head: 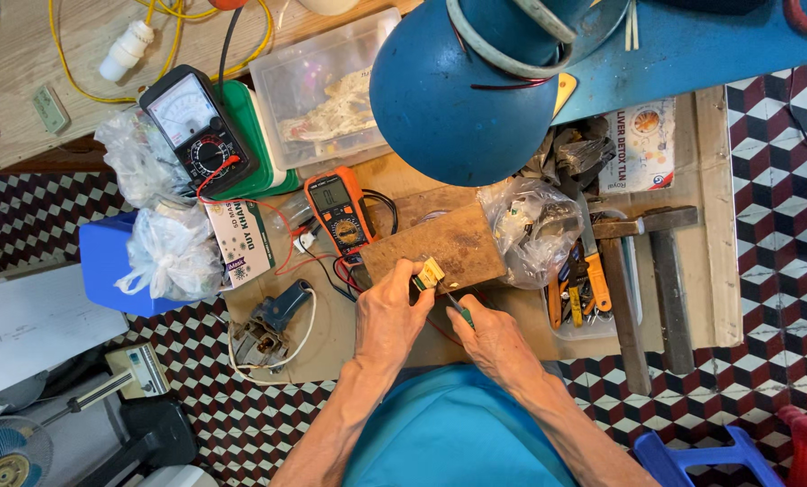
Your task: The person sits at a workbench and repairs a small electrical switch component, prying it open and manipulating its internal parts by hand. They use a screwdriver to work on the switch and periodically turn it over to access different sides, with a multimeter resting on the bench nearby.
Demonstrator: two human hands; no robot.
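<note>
Small cream-and-yellow component (431,272), blocky, pinched upright at the near edge of the brown wooden block (440,245). Slim green-handled tool (458,309), tilted, tip meeting the component's lower side; handle mostly hidden in the grip.

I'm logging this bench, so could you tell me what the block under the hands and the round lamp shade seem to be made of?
The block looks like bare, worn wood: brown, matte, grainy and stained. The lamp shade seems to be blue-painted metal, judging by its smooth, softly glossy dome, though plastic can't be ruled out.
</note>
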